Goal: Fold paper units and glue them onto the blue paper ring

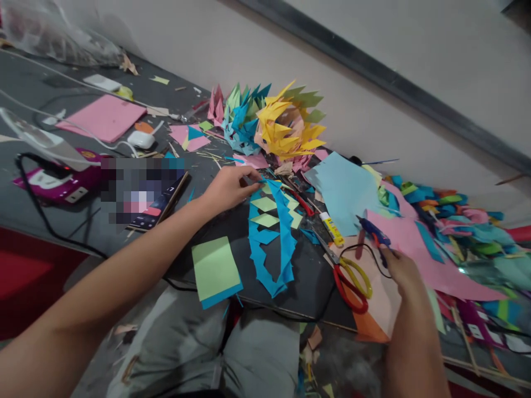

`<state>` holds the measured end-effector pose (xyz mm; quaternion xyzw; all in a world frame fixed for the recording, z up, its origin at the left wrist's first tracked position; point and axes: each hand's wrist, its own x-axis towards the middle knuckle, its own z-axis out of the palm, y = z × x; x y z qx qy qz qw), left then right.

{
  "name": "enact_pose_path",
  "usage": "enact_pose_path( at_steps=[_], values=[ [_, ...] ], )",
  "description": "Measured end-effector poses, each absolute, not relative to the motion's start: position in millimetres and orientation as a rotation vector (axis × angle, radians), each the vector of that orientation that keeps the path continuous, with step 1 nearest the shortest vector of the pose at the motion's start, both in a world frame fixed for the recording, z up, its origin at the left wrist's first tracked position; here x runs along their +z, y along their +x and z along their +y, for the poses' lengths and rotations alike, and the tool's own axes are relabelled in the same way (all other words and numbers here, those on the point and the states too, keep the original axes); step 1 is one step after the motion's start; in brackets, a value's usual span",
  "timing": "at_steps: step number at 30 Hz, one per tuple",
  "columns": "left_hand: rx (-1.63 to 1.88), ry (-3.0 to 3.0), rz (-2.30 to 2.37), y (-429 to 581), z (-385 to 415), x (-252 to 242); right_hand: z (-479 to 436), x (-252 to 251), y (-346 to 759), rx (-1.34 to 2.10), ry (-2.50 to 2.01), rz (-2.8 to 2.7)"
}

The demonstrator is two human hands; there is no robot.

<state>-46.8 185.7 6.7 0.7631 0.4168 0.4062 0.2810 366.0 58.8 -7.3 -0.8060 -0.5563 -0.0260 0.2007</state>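
My left hand point(236, 187) pinches the top end of a jagged blue paper strip point(287, 249), which lies bent into a long loop on the dark table. Light green paper diamonds point(265, 221) sit across the upper part of this loop. On the right, my right hand point(401, 268) is closed around the handle of a blue glue gun point(376, 232), its nozzle aimed up and left. Between the loop and that hand lie scissors point(352, 290) with red and yellow handles, and a yellow glue tube point(332, 228). Green and blue paper squares point(215, 268) rest left of the loop.
Spiky folded-paper forms in yellow point(276, 130) and blue point(240, 130) stand by the wall. A phone point(164, 204), a purple power strip point(62, 188) and cables occupy the left. Light blue sheets point(340, 185), pink sheets point(398, 243) and piled coloured scraps point(477, 226) cover the right.
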Motion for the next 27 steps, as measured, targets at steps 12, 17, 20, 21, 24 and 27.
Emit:
enact_pose_path(
  at_steps=[12,17,20,21,24,27],
  values=[
    [1.615,1.995,1.16,-46,184,4,58,9,243,-0.032,-2.052,-1.757],
    [1.61,2.044,1.18,-47,185,2,77,-12,214,-0.297,-1.877,-1.939],
    [1.581,2.06,1.213,-47,185,2,83,-20,209,-0.396,-1.78,-2.054],
    [1.58,2.064,1.214,-47,185,1,84,-21,208,-0.418,-1.751,-2.085],
    [1.582,2.081,1.195,-46,186,1,86,-24,207,-0.458,-1.702,-2.129],
    [1.561,2.085,1.211,-46,186,0,86,-25,208,-0.456,-1.699,-2.138]
  ],
)
